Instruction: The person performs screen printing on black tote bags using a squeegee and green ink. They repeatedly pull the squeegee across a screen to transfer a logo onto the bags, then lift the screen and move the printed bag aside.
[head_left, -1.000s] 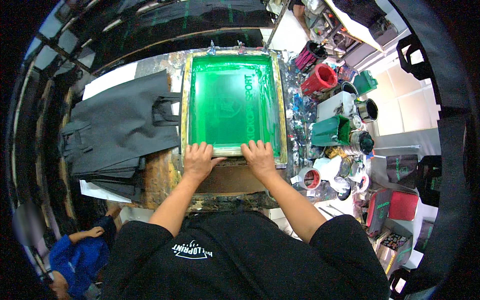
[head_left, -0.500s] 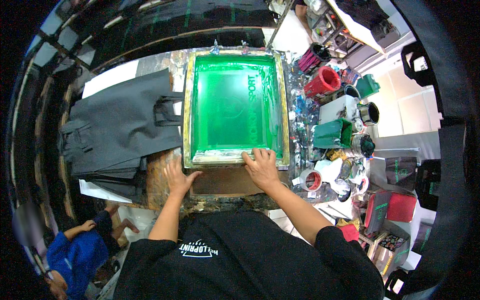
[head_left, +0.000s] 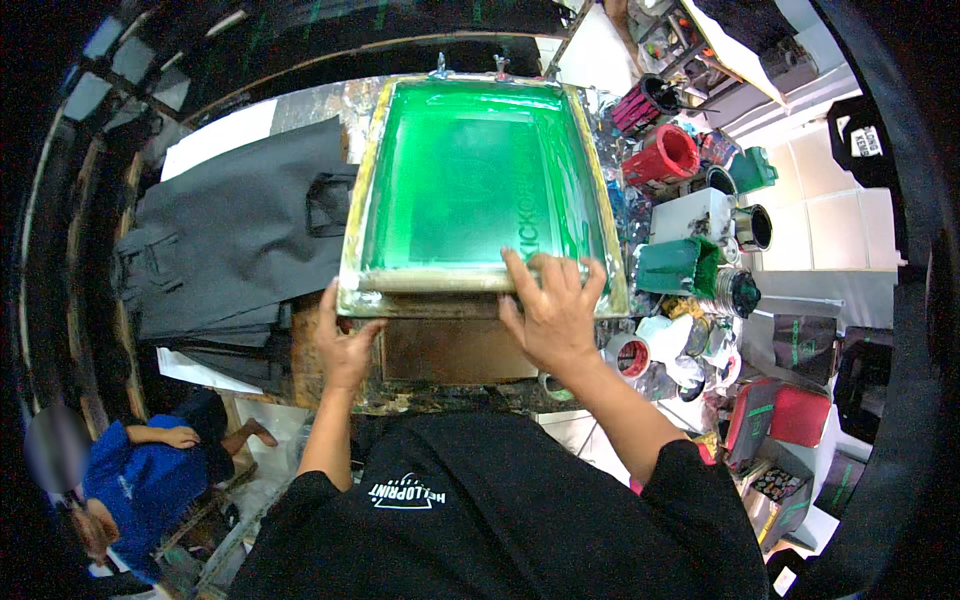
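A screen printing frame (head_left: 363,195) with yellowish rails and a green-inked mesh (head_left: 460,190) lies ahead of me, its near edge tipped up off the table. Across the near end inside it rests a squeegee (head_left: 440,281) with a pale wooden handle. My left hand (head_left: 343,352) is at the near left corner, index finger along the outer side and thumb by the lower edge. My right hand (head_left: 557,318) hooks bent fingers over the squeegee and near rail, its thumb in front. A brown board (head_left: 455,350) shows beneath the near edge.
Dark grey fabric bags (head_left: 235,225) are stacked on the left. To the right stand a red bucket (head_left: 655,158), a green container (head_left: 670,268), several ink pots and a tape roll (head_left: 632,355). A person in blue (head_left: 150,485) sits at lower left.
The frame's near edge has come up and looks larger. My left hand has moved from the table to the frame's corner. My right hand has shifted up and right with the rail.
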